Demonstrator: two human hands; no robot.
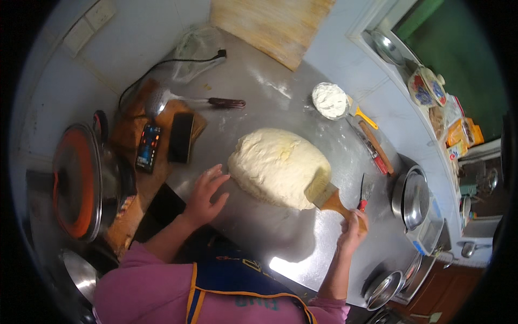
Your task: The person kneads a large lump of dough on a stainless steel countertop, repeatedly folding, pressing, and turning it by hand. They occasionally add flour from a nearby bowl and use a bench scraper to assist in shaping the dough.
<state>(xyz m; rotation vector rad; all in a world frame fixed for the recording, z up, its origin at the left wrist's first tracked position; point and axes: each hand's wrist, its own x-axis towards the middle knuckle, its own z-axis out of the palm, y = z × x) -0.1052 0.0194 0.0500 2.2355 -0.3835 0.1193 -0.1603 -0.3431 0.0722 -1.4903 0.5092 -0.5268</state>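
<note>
A large pale mound of dough (275, 162) lies on the stainless steel worktop (259, 227). My right hand (354, 229) grips the wooden handle of a wide flat brush (334, 201), whose bristles rest against the dough's lower right side. Off the dough's left end, my left hand (207, 196) hovers with its fingers apart and nothing in it; whether a fingertip touches the dough I cannot tell. Beyond the dough stands a bowl of white flour (330, 100). Just past my right hand lies a red-handled scraper (364, 192).
Two phones, one lit (149, 148) and one dark (181, 137), lie by a skimmer ladle (226, 103) at the left. A lidded pot (79, 182) stands farther left. A knife (374, 156), a wooden stick (374, 141), a yellow-handled brush (366, 117) and metal bowls (410, 198) line the right side.
</note>
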